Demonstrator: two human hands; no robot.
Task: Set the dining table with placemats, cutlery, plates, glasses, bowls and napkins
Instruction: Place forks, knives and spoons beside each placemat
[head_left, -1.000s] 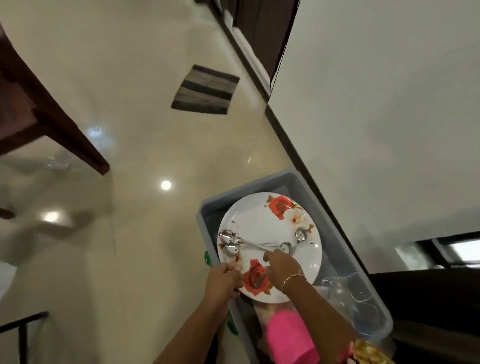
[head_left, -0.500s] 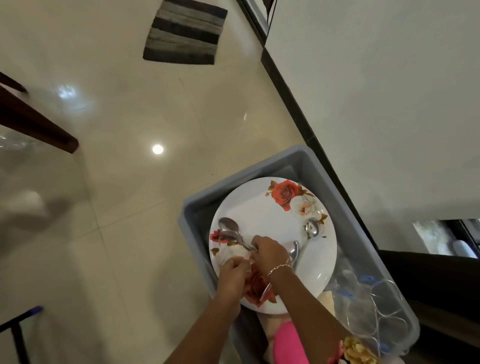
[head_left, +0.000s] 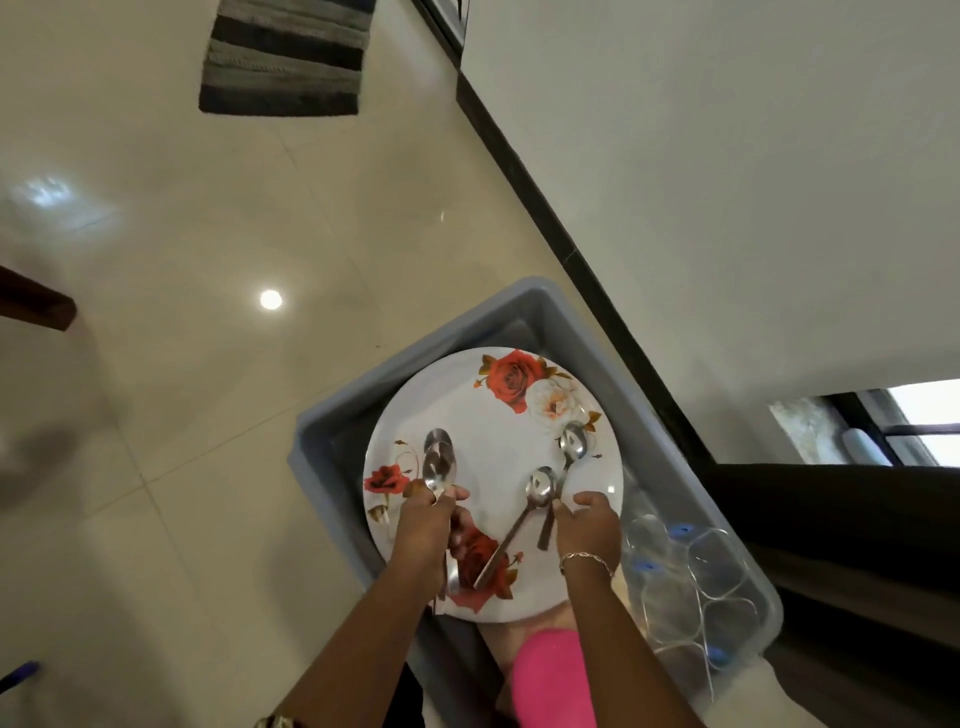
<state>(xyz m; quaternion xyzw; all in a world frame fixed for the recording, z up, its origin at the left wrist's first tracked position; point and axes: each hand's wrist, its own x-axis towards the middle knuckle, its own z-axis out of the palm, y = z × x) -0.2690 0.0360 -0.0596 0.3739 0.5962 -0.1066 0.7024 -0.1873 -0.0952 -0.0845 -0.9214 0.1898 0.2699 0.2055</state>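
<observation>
A white plate with red roses (head_left: 498, 447) lies on top of a grey plastic bin (head_left: 363, 405) on the floor. My left hand (head_left: 428, 519) is shut on stacked steel spoons (head_left: 439, 462), bowls pointing away from me. Two more spoons lie on the plate: one (head_left: 519, 525) runs diagonally across the middle, the other (head_left: 569, 457) is near the right rim. My right hand (head_left: 589, 525) rests at the handle of that right spoon, fingers curled over it; whether it grips it is unclear. Clear glasses (head_left: 691, 582) stand in the bin's right end.
A pink cup-like object (head_left: 550, 675) sits in the bin near me. The white wall with black skirting (head_left: 571, 249) runs along the bin's right side. A striped mat (head_left: 285, 57) lies on the glossy tiled floor far ahead. A dark wooden furniture leg (head_left: 36, 306) shows at left.
My hands have parted: the left now holds the left-hand spoons lifted together, and the right hand has moved across to the spoon by the plate's right rim. The camera has moved closer.
</observation>
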